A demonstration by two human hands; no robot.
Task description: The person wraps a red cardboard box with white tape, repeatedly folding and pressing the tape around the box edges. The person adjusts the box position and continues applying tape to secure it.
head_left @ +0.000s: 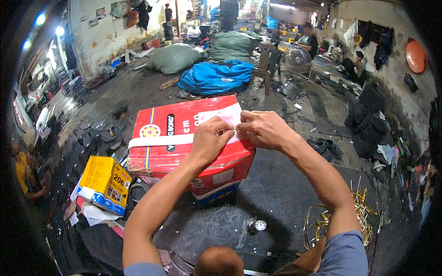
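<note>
A large red carton (pixel 159 161) stands in front of me with a flat white strap (pixel 161 140) lying across its top. The strap runs from the left edge to my left hand (pixel 212 138). My left hand rests over the carton's top, thumb and fingertips pinched together. Meeting it from the right is my right hand (pixel 263 130), its fingers also closed at the carton's right edge. Something small and whitish is between the two sets of fingertips, too small to make out. A pale pink-white paper (pixel 224 113) lies on the carton top beside the hands.
A yellow and blue box (pixel 103 184) stands to the left. Gold-coloured wire or strips (pixel 363 221) lie tangled at the right, and a small round-topped object (pixel 259 225) is near me. Beyond are a blue tarp bundle (pixel 216 77), grey-green sacks (pixel 172 59) and a fan (pixel 297 60).
</note>
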